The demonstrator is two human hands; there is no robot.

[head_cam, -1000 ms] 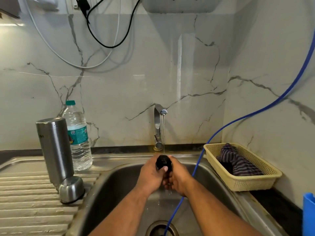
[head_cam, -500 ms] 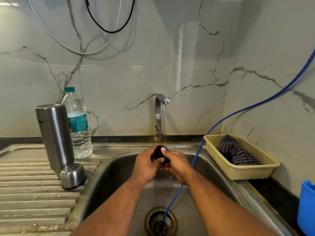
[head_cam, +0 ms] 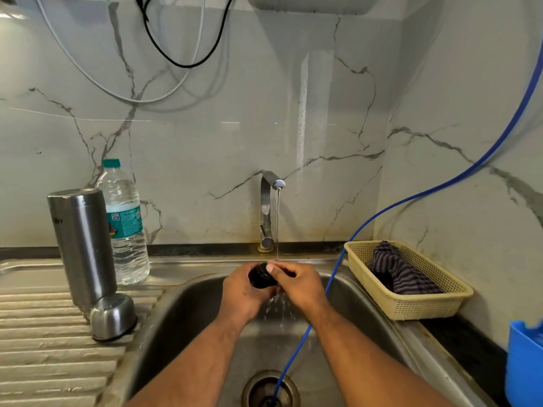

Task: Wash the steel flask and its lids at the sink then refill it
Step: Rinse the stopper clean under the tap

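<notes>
Left hand (head_cam: 244, 292) cups the black lid (head_cam: 261, 277) from below, right hand (head_cam: 299, 286) pinches it with the thumb on top, both over the sink (head_cam: 182, 318) under the tap (head_cam: 269, 207) — thin stream running. Fingers hide most of the lid. Blue hose (head_cam: 332, 286) passes close by the right wrist into the drain. Steel flask (head_cam: 80, 245) stands upright on the left drainboard — steel cap (head_cam: 113, 317) at its foot, water bottle (head_cam: 126, 227) behind. Basket (head_cam: 411, 306) at right.

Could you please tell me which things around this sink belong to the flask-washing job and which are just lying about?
Job: black lid, held by left hand and right hand under the tap; steel flask; steel cap; sink; perhaps water bottle, for refilling.
Lying about: basket, striped cloth, blue hose, blue tub.
</notes>
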